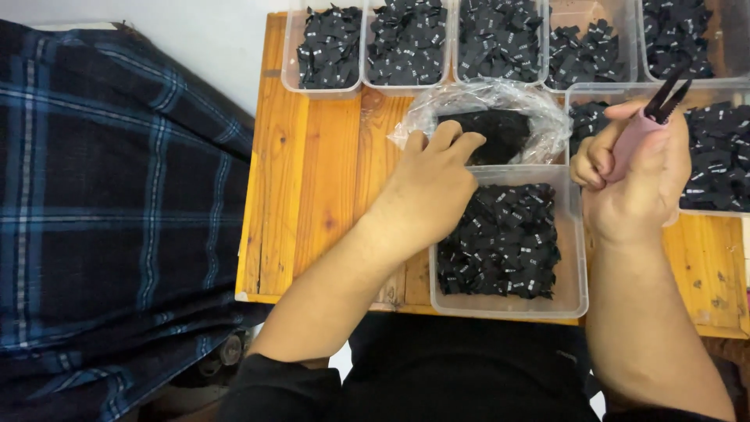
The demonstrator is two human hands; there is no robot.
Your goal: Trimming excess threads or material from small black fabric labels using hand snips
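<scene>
My left hand (433,184) rests on the near-left corner of a clear plastic tub (574,258) full of small black fabric labels (500,238), fingers curled toward a crumpled clear plastic bag (484,105) holding more black labels. My right hand (633,176) is raised over the tub's right rim, fist closed around a pink-handled pair of tweezers (652,117) whose dark tips point up and to the right.
A row of clear tubs (328,55) with black labels lines the back of the wooden table (312,187); another tub (715,156) sits at the right. A dark blue plaid cloth (117,211) lies left of the table.
</scene>
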